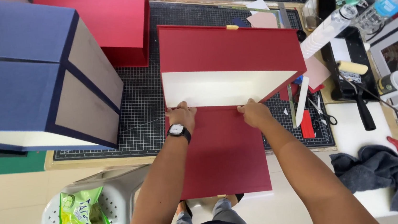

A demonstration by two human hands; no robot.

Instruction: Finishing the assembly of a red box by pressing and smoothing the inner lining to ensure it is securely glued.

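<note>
Pressing fingertips along the red box (224,76) fold, left hand (181,115) and right hand (254,113) lie flat, grasping nothing, on the cutting mat (143,102).

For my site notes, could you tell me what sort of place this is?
Probably a box-making craft workshop: a gridded cutting mat, scissors and a paint roller surround the red box both hands press.

Your fingertips hide behind the red box's fold (215,106). Left of your left hand (181,117), the blue box (23,74) runs off the picture's edge.
</note>
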